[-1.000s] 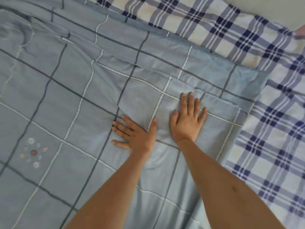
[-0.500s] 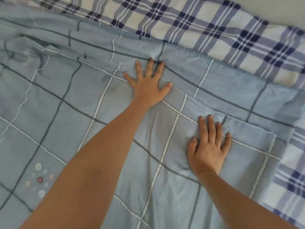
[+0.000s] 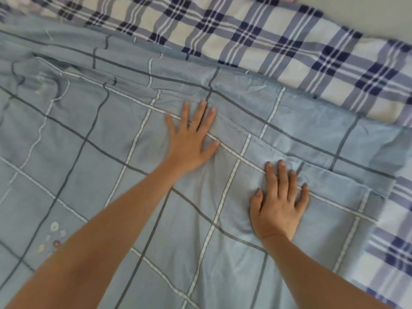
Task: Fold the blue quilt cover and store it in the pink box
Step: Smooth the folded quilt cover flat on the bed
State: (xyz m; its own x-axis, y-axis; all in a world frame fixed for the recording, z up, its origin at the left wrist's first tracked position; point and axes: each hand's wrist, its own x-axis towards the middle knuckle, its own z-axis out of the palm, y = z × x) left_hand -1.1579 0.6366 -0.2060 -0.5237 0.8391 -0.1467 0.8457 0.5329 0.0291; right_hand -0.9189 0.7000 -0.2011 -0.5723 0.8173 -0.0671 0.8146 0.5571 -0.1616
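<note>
Your left hand [image 3: 189, 146] lies palm down on the blue quilt cover [image 3: 89, 152], fingers [image 3: 201, 117] straight and fanned apart, thumb out to the side, holding nothing. A white stripe of the cover runs slantwise under your knuckles, and a dark stripe ends right at your middle fingertip.

Your right hand [image 3: 278, 204] is also flat on the cover, palm down, fingers straight and only a little apart, pressing rather than gripping. It sits nearer to you than the left hand and off to its thumb side. The two hands do not touch, and a long white stripe runs between them. The right fingertips [image 3: 282, 172] rest on a layered edge [image 3: 345, 178] of the cover, which runs on slantwise past your little finger.

The cover lies spread beneath both hands and both forearms, in more than one layer. Out past your left little finger it stretches wide, and it is rumpled into creases far on that side. Just beside your left forearm, on its outer side, sits a small embroidered motif [image 3: 54, 237], partly hidden by the arm.

Beyond both sets of fingertips, and out past your right little finger, the cover ends and a plaid sheet [image 3: 245, 41] in navy, grey and cream shows beneath it.
</note>
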